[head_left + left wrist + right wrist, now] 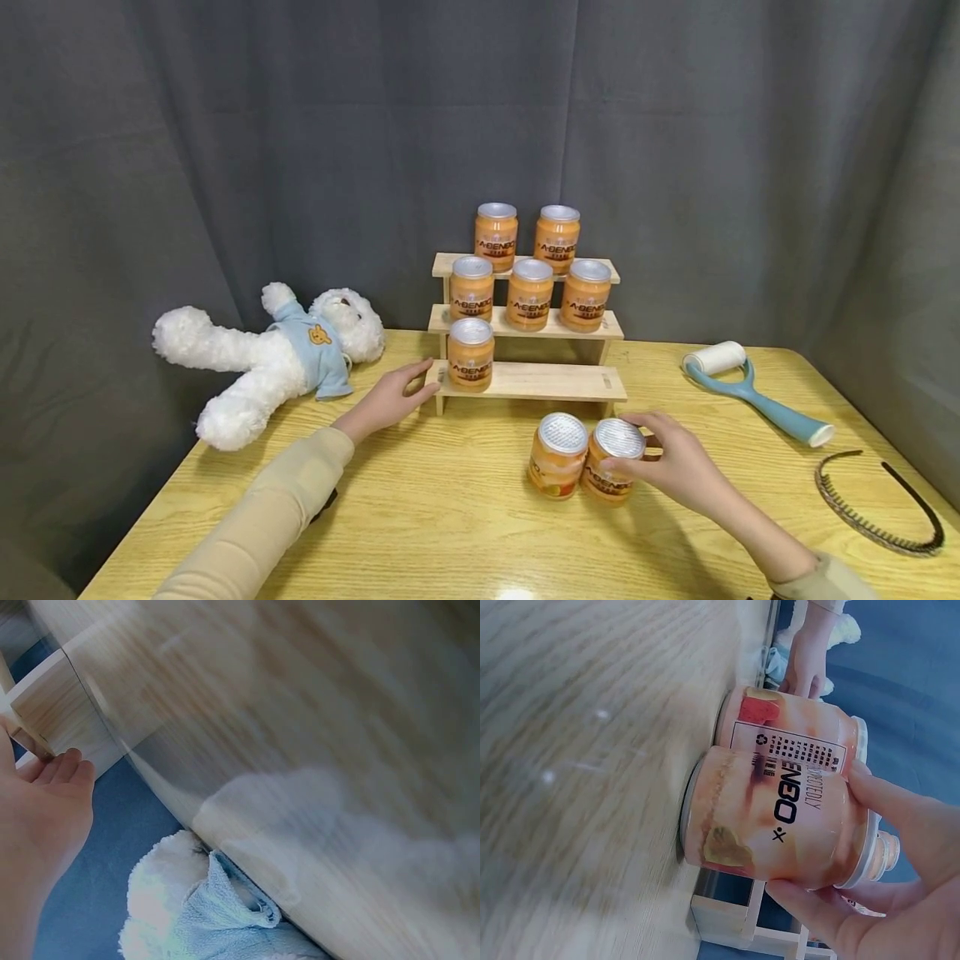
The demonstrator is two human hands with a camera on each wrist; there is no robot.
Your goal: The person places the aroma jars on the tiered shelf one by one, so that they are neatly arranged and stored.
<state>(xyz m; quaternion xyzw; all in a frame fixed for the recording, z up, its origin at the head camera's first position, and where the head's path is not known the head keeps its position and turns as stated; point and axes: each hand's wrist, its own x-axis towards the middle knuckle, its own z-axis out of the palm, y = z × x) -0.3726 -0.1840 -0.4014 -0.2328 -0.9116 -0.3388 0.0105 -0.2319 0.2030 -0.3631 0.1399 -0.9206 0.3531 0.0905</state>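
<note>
My right hand holds an orange can with a silver lid, thumb on one side and fingers on the other. The can stands on the table, right beside a second orange can. In the right wrist view, the held can overlaps the other can. My left hand grips the left end of the lowest step of a wooden tiered stand; the left wrist view shows its fingers curled at the board's edge. One can stands on that step, near this hand.
Three cans stand on the middle step and two on the top step. A white plush toy in a blue shirt lies at left. At right lie a blue-handled lint roller and a dark headband. A grey curtain hangs behind.
</note>
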